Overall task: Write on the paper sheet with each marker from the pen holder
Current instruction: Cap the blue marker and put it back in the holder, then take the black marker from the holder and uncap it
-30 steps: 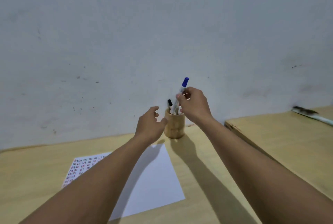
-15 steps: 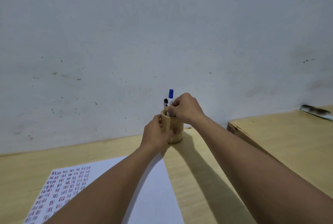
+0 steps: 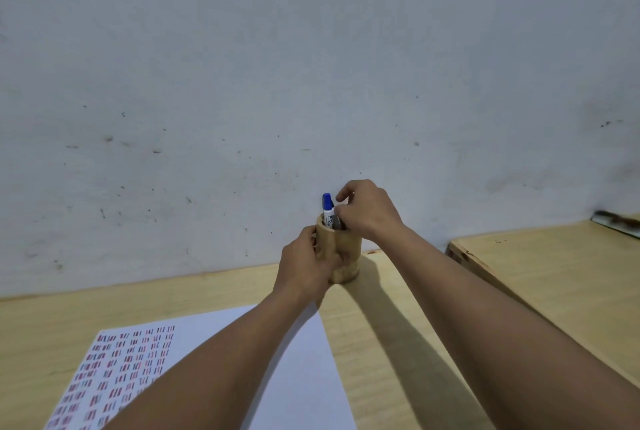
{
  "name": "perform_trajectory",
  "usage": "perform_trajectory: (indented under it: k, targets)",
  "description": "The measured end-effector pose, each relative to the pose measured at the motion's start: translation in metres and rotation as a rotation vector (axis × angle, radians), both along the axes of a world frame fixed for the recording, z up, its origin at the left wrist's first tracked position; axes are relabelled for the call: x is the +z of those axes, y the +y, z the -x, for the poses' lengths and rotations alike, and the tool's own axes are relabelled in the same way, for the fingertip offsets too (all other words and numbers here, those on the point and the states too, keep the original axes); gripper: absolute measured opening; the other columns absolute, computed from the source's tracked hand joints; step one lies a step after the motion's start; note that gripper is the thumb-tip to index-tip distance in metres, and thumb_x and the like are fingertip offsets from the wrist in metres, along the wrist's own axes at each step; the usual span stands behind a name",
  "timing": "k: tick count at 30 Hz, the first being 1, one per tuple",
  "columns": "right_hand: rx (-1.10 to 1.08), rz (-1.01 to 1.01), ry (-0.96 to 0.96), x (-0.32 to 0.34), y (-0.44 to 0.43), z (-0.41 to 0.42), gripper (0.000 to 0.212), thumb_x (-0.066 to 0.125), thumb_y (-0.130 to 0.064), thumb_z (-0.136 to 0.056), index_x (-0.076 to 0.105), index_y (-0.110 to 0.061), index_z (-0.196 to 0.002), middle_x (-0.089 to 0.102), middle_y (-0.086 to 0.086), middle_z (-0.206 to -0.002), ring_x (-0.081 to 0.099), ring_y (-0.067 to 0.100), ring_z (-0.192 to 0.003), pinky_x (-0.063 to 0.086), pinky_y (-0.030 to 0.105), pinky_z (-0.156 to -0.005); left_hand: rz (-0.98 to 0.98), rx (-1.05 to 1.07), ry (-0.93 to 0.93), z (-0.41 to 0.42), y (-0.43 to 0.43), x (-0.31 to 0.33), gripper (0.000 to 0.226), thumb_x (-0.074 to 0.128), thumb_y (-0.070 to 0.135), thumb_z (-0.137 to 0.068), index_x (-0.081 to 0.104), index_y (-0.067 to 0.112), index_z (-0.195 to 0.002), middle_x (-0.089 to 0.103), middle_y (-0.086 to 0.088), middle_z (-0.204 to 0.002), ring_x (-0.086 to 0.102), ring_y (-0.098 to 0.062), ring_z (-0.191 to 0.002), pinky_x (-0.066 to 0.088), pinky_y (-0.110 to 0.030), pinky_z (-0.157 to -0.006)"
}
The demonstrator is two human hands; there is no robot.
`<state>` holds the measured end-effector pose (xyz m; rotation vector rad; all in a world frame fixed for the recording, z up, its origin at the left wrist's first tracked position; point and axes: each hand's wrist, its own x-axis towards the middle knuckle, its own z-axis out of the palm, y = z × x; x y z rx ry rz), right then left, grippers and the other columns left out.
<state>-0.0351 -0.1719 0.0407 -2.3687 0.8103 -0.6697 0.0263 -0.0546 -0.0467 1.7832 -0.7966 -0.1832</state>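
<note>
Left hand wraps the holder on the surface, near the paper. Right hand fingers close loosely over the rim by the blue marker; whether they grip anything, I cannot tell. Best to keep the holder braced and lift 1 marker straight up.

1 marker, 1 holder, 1 sheet

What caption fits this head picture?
Left hand steadies the holder while right hand reaches among its markers.
</note>
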Motion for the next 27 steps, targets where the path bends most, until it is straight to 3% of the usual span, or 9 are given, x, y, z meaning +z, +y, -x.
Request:
perform_trajectory:
  k: [3, 8, 17, 21, 24, 27]
  targets:
    - [-0.010, 0.076, 0.088, -0.003, -0.003, -0.003, 0.023, 0.067, -0.013, -0.081, 0.075, -0.018, -0.102, 0.071, 0.003, -0.095, 0.066, 0.025, -0.087, 0.055, 0.033, -0.072, 0.018, -0.013, 0.011, 0.001, 0.001, 0.000, 0.049, 0.081, 0.028, -0.071, 0.060, 0.027, -0.115, 0.068, 0.014, -0.101, 0.067, -0.004, -0.090, 0.060, -0.027, -0.070]
    - [-0.038, 0.151, 0.162, -0.005, -0.002, -0.006, 0.014, 0.072, -0.016, -0.078, 0.080, -0.020, -0.088, 0.074, 0.002, -0.084, 0.067, 0.023, -0.078, 0.047, 0.028, -0.057, 0.010, -0.008, -0.001, -0.001, 0.002, 0.000, 0.050, 0.077, 0.024, -0.075, 0.060, 0.023, -0.122, 0.069, 0.010, -0.106, 0.067, -0.005, -0.090, 0.058, -0.020, -0.062]
    - [-0.046, 0.130, 0.038, -0.017, -0.001, -0.010, 0.007, 0.069, -0.023, -0.086, 0.074, -0.018, -0.088, 0.070, 0.001, -0.082, 0.064, 0.023, -0.075, 0.039, 0.027, -0.053, 0.026, -0.019, 0.029, 0.003, 0.004, 0.001, 0.042, 0.072, 0.019, -0.076, 0.061, 0.026, -0.115, 0.067, 0.016, -0.098, 0.065, 0.004, -0.081, 0.048, -0.008, -0.050]
    - [-0.068, 0.005, -0.107, -0.016, 0.003, -0.007, 0.015, 0.070, -0.023, -0.085, 0.061, -0.026, -0.073, 0.064, -0.007, -0.073, 0.064, 0.018, -0.071, 0.048, 0.029, -0.059, 0.013, -0.017, 0.033, 0.005, 0.004, 0.003, 0.042, 0.072, 0.028, -0.070, 0.060, 0.030, -0.110, 0.071, 0.011, -0.102, 0.067, -0.001, -0.086, 0.054, -0.015, -0.059]
    - [-0.075, -0.067, -0.211, -0.002, 0.006, 0.002, 0.010, 0.069, -0.024, -0.081, 0.060, -0.026, -0.075, 0.065, -0.007, -0.075, 0.066, 0.018, -0.071, 0.050, 0.030, -0.060, -0.012, -0.005, 0.016, 0.008, 0.004, 0.008, 0.053, 0.074, 0.043, -0.067, 0.061, 0.026, -0.115, 0.070, 0.011, -0.102, 0.067, -0.006, -0.090, 0.058, -0.026, -0.071]
    - [-0.053, -0.098, -0.295, 0.013, 0.014, 0.013, 0.009, 0.069, -0.026, -0.078, 0.063, -0.020, -0.082, 0.068, -0.005, -0.078, 0.068, 0.016, -0.073, 0.055, 0.035, -0.064, -0.064, 0.008, 0.007, 0.011, 0.006, 0.011, 0.054, 0.076, 0.038, -0.074, 0.058, 0.025, -0.122, 0.069, 0.005, -0.110, 0.065, -0.011, -0.092, 0.057, -0.032, -0.077]
